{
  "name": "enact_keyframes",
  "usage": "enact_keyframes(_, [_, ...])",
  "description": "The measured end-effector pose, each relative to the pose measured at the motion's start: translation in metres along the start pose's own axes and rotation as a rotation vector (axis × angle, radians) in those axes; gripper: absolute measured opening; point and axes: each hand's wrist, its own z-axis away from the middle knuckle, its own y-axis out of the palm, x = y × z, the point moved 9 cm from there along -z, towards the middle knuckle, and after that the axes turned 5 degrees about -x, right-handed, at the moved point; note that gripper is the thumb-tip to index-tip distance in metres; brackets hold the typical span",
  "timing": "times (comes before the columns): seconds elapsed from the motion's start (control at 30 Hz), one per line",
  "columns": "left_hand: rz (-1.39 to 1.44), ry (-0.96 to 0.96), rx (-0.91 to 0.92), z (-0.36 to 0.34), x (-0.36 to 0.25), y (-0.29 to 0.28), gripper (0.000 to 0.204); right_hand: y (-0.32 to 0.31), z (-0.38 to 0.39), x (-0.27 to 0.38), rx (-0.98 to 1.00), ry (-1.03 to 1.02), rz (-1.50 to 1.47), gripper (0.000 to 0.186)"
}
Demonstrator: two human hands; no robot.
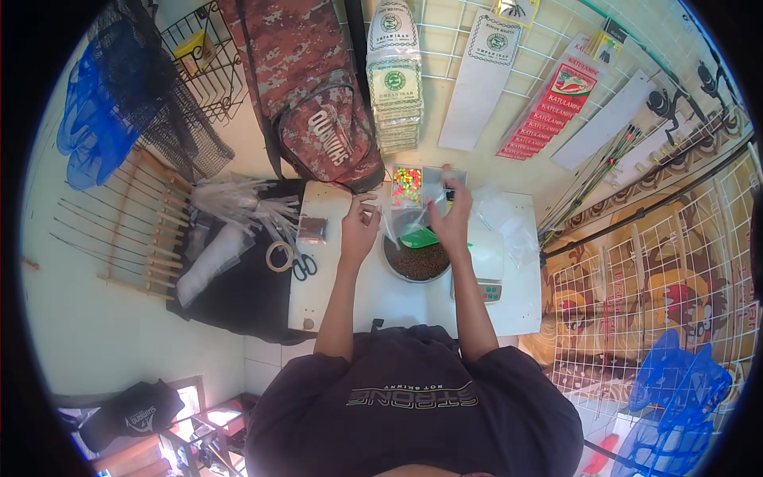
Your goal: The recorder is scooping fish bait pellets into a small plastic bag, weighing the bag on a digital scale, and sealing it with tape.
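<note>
- Plastic film (389, 225): clear, spans the gap between the two hands, above the far side of the bowl; its outline blurs, so its mouth cannot be made out
- Left hand (362, 226): fingers curled, thumb and fingertips close together at the film's left edge; whether they pinch it cannot be told
- Right hand (451, 222): thumb and fingers spread apart, film near the thumb; a firm hold cannot be confirmed
- Bowl (416, 280): between the hands and slightly nearer the body, with brown pellets (417, 262) inside
- Scoop (421, 238): green, lies over the pellets, just left of the right hand
- Handling, as a judgement: hold the film by opposite edges, part its layers gently and keep both wrists level; keep the film over the bowl so that loose pellets drop back
- Caution: thin film probably clings and creases; avoid hard tugging, and keep the right forearm off the scale (484, 256), just right of it
- Left of the left hand: filled packet (312, 230); scissors (304, 269) and tape roll (269, 258) lie nearer the body
- Beyond the hands: compartment box (408, 184) with bright beads
</note>
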Motion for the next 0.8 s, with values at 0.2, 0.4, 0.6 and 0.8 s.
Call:
enact_keyframes(0.2, [-0.099,0.054,0.0,-0.008,-0.004,0.006,0.018,0.042,0.047,0.035,0.584,-0.104,0.09,0.033])
enact_keyframes(0.4, [0.032,0.035,0.044,0.0,-0.026,0.013,0.03,0.049,0.046,0.018,0.586,0.01,0.009,0.018])
enact_keyframes(0.6, [0.179,0.059,-0.023,0.004,-0.03,0.001,0.045,0.057,0.034,0.031,0.447,0.111,-0.159,0.013])
enact_keyframes(0.8, [0.017,0.07,-0.072,0.005,-0.039,-0.017,0.043,0.062,0.037,0.058,0.47,0.054,-0.208,0.017])
